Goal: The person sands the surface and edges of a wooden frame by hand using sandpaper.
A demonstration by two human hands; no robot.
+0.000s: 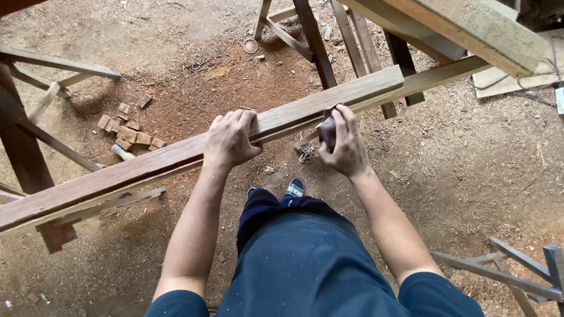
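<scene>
Both hands work on one long wooden plank [176,157] that runs slantwise across the head view, low at the left and rising to the right. The left hand [230,141] lies over the plank's top, fingers curled down across the far edge, clamped on it, seemingly to pin the wood so it cannot slide or twist. The right hand [343,144] is closed round a small dark block [328,132], pressed against the plank's near edge just beside the left hand; the block looks like a sanding pad, though its face is hidden by the fingers. The plank rests on wooden trestles: one at the left [35,152] carries its low end, another at the top [317,41] stands under the raised end. A thicker pale beam [470,26] crosses the upper right corner, well apart from the hands. Below, the dirt floor [470,164] is strewn with sawdust, and a heap of small wood offcuts [129,132] lies beyond the plank. The person's dark trousers [305,264] and one shoe [295,188] show beneath the plank.
</scene>
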